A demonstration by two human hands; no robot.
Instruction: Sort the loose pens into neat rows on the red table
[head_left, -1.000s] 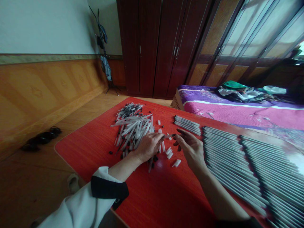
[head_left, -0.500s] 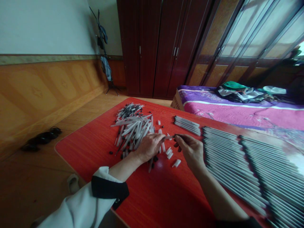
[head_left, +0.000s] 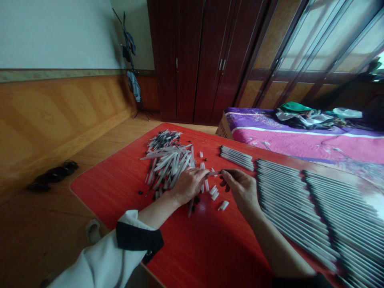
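A thin pale pen barrel (head_left: 213, 173) spans the gap between my two hands over the red table (head_left: 192, 248). My left hand (head_left: 189, 185) pinches its left end, close beside a heap of loose translucent barrels (head_left: 169, 160). At its right end, the fingertips of my right hand (head_left: 240, 187) are closed on it; any small part between them is too small to make out. Short white pieces (head_left: 214, 192) lie below the barrel. Small black pieces (head_left: 196, 200) sit by my left wrist.
Pens with black ends lie in a small row (head_left: 237, 158) and two long rows (head_left: 291, 208) on the right. Thin dark-tipped parts (head_left: 165, 139) are piled at the far corner. Beyond the table stand a bed (head_left: 270, 138) and a wardrobe (head_left: 192, 60).
Both hands stay in almost the same place, holding the pen barrel. The dark bit seen at my right fingertips earlier now shows less. Nothing on the table has visibly moved.
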